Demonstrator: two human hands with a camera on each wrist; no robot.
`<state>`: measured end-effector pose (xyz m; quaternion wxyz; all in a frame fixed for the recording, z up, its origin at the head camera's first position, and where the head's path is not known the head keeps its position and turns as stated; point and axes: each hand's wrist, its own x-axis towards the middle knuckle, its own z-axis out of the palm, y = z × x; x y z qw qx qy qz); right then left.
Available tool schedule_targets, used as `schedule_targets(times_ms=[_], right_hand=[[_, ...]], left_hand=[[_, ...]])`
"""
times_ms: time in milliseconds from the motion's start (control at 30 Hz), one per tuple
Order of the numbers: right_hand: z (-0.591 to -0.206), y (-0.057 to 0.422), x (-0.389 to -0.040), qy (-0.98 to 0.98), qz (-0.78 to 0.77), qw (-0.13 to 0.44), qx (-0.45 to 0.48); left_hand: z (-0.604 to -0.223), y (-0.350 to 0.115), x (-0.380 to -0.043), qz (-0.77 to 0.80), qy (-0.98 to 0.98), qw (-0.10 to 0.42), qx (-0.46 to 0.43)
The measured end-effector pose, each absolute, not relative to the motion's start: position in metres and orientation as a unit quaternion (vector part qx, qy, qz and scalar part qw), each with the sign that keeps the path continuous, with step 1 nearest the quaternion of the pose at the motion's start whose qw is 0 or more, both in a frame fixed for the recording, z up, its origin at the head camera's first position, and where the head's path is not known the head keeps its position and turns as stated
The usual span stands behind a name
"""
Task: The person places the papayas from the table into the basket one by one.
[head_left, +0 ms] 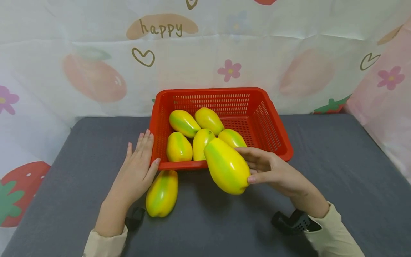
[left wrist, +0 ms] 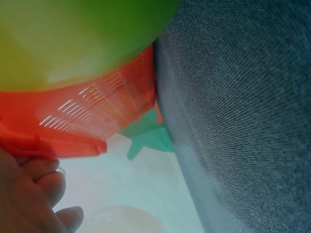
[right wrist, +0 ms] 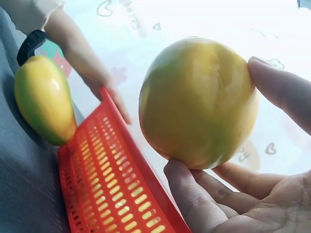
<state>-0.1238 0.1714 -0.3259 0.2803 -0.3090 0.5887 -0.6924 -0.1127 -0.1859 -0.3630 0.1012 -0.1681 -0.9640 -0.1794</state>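
Note:
In the head view my right hand point(head_left: 275, 172) holds a yellow papaya with green streaks point(head_left: 226, 166) above the front rim of a red plastic basket point(head_left: 286, 151). Thumb and fingers grip its broad end, as the right wrist view also shows around the papaya point(right wrist: 199, 104). My left hand point(head_left: 136, 167) rests with fairly straight fingers against the basket's front left corner. Another papaya point(head_left: 162, 194) lies on the table just in front of the basket, beside the left wrist. Inside the basket, several papayas point(head_left: 184, 123) sit toward the left and front.
A dark grey cloth point(head_left: 324, 153) covers the table. Behind the basket hangs a pale curtain point(head_left: 199, 60) printed with fruit, flowers and hearts. Black wrist devices point(head_left: 293, 221) are worn at both cuffs. The basket's right part shows its bare slatted floor.

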Motion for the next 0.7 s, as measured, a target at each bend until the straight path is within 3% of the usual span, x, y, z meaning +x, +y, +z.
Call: schedule_targets(times_ms=[367, 700], right_hand=[[-0.32, 0.189, -0.143, 0.631, -0.685, 0.225, -0.287], [-0.311, 0.193, -0.17, 0.64, -0.695, 0.22, -0.243]], left_hand=[[-0.364, -0.186, -0.113, -0.18, -0.963, 0.106, -0.172], [-0.364, -0.186, -0.112, -0.183, -0.962, 0.108, -0.17]])
